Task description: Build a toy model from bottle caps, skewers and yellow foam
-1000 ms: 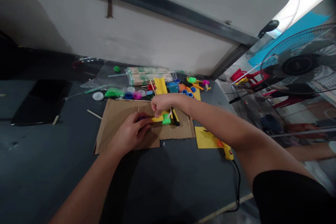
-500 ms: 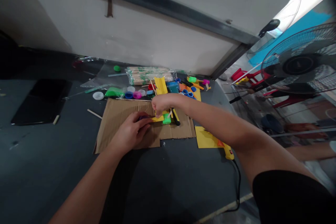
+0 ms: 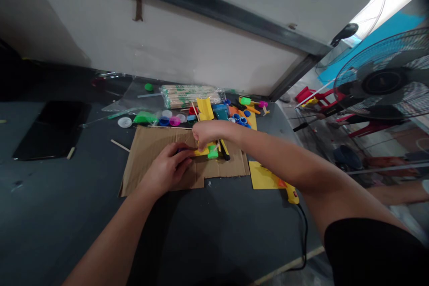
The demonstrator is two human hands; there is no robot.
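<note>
My left hand (image 3: pixel 169 167) lies over the cardboard sheet (image 3: pixel 140 156), its fingers closed on the end of a small yellow piece (image 3: pixel 201 153). Something dark purple shows beneath these fingers. My right hand (image 3: pixel 205 133) makes a fist just above the same piece, thumb side down; whatever it grips is hidden. A bright green block (image 3: pixel 212 152) sits at the right end of the yellow piece, with a thin stick slanting up from it. Close by on the right lies a yellow and black cutter knife (image 3: pixel 225 149).
Behind the cardboard are bottle caps (image 3: pixel 164 121), a folded yellow piece (image 3: pixel 205 108) and bagged wooden sticks (image 3: pixel 187 95). A black phone (image 3: pixel 52 129) lies left. On the right are a yellow sheet (image 3: pixel 263 176), a corded yellow glue gun (image 3: pixel 292 194) and a fan (image 3: pixel 384 82).
Very little differs. Both hands keep the same hold and place over the cardboard; the view has shifted only slightly.
</note>
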